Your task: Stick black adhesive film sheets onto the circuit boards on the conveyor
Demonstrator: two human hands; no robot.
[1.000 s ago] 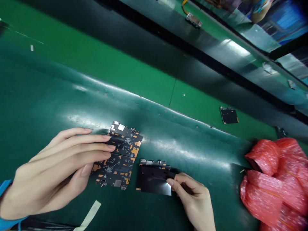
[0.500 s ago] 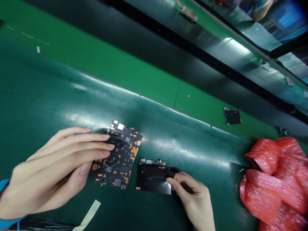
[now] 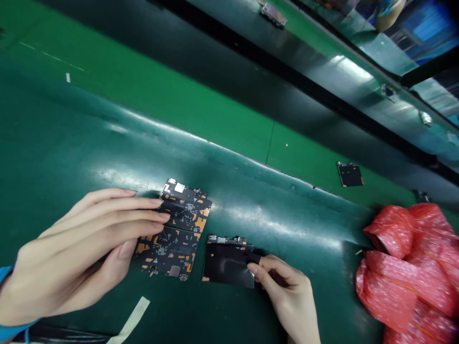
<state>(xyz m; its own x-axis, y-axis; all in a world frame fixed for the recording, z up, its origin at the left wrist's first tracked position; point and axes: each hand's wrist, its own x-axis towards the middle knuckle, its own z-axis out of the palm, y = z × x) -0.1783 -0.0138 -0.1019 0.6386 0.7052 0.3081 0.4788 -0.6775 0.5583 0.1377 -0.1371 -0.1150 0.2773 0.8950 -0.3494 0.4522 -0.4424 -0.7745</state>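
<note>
Head view, item one: what does the left hand (image 3: 71,258) contact?

Fingertips lie across an upper circuit board (image 3: 188,210), black with orange patches. The fingers are straight and held close together. The thumb sits at the edge of a lower circuit board (image 3: 165,253), which butts against the upper one. I cannot tell whether that hand is gripping or only resting.

Item two: the right hand (image 3: 287,296)?

Thumb and forefinger are closed in a narrow pinch on the right edge of a black film (image 3: 225,267). That film covers most of a third circuit board (image 3: 225,240), whose connector edge shows along the far side. This board lies just beside the lower one.

Where do the boards sit?

All three lie flat on the green desk (image 3: 89,143), between the two hands.

Other items nearby?

A red plastic bag (image 3: 401,272) lies bunched to the right of the right hand, well apart from the boards. A pale tape strip (image 3: 131,322) lies near the bottom edge, below the left hand. Farther off, a small black board (image 3: 350,174) rests on a brighter green strip, and a metal connector piece (image 3: 272,14) lies on a far green strip. A blue sleeve (image 3: 7,282) shows at the left wrist.
</note>
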